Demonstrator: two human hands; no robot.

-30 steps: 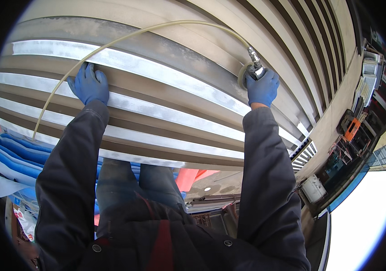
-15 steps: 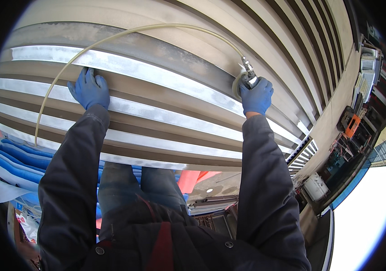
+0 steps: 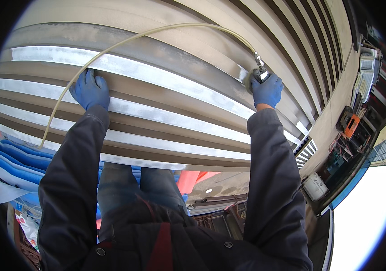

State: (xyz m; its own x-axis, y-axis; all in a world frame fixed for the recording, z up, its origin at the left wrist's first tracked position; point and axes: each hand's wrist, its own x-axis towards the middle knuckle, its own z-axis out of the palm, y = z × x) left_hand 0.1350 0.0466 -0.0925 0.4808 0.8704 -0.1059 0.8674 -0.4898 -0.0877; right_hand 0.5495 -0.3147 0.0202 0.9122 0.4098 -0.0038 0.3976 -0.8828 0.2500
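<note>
My right hand (image 3: pixel 267 91), in a blue glove, is wrapped round a small air sander (image 3: pixel 260 72) with a silver body. Its round disc meets the dull grey slat (image 3: pixel 166 56), beside a small bright bare patch. A pale yellow air hose (image 3: pixel 152 30) runs from the tool in a high arc over the slats and down to the left. My left hand (image 3: pixel 92 91), also blue-gloved, leans on the slatted metal panel with fingers apart, its fingertips at the lower edge of a bright, shiny slat (image 3: pixel 125 67). Nearer slats are bright too; farther ones look beige.
Blue padded sheets (image 3: pixel 17 158) lie below the panel at the left. A red object (image 3: pixel 187 180) shows beyond my legs. At the right stand an orange machine (image 3: pixel 352 126), a white container (image 3: pixel 315 187) and stacked material (image 3: pixel 367 67).
My right hand has slid a little to the right along the grey slat with the sander, and the hose has shifted with it. A bright patch now shows left of the disc. My left hand stays put.
</note>
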